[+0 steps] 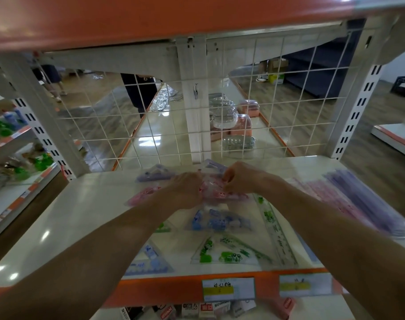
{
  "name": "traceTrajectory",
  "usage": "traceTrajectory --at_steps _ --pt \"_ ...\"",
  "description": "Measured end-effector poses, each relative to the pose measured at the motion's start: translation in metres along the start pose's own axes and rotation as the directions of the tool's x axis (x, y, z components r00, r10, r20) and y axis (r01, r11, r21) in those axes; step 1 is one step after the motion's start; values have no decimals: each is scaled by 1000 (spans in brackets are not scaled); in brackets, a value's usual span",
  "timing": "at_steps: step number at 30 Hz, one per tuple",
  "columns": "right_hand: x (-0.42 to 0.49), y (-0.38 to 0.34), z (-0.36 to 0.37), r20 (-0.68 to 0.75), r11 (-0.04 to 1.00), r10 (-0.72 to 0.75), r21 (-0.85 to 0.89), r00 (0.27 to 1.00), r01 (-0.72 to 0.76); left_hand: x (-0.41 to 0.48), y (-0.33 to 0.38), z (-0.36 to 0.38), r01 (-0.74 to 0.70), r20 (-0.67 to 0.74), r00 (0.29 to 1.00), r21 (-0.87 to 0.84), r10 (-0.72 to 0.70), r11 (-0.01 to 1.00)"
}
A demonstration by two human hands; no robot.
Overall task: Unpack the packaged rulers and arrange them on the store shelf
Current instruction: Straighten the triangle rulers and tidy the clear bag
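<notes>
The left hand (187,190) is gripping one end of the pink ruler packet (216,192) while the right hand (239,177) is pinching its top edge, the packet lying crosswise between them, towards the back of the shelf (81,215).

A white wire grid (150,125) backed the white shelf (86,204), fixed between slotted white uprights (358,107), with an orange-edged board (150,21) overhead. Through the mesh lay a glossy cream shelf (155,135) that caught glare from lights and carried clear and pink containers (229,121). Brown wood-look flooring (370,158) spread beyond, where a person in dark clothes (139,91) stood and cardboard boxes (276,70) sat. At left, a neighbouring rack (10,144) held green items (41,161). 2 price labels (229,288) hung on the orange front lip.
</notes>
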State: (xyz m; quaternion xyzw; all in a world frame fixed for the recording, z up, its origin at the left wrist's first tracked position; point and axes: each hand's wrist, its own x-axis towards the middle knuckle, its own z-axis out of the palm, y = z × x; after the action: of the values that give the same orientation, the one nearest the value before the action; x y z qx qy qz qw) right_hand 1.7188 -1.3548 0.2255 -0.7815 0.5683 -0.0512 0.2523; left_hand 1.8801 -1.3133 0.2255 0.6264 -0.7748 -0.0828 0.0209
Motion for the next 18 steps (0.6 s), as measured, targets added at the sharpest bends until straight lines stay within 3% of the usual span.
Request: traceTrajectory --at_steps 7,13,18 --pt "-6 -3 0 -21 996 -44 -84 999 42 3 7 -7 34 118 992 97 -46 995" --pt "-19 -6 5 -5 970 -139 -201 990 135 3 7 -8 50 110 992 87 -59 995" --pt "-22 -6 6 -3 969 -151 -200 989 147 2 8 -7 50 135 989 117 -66 992"
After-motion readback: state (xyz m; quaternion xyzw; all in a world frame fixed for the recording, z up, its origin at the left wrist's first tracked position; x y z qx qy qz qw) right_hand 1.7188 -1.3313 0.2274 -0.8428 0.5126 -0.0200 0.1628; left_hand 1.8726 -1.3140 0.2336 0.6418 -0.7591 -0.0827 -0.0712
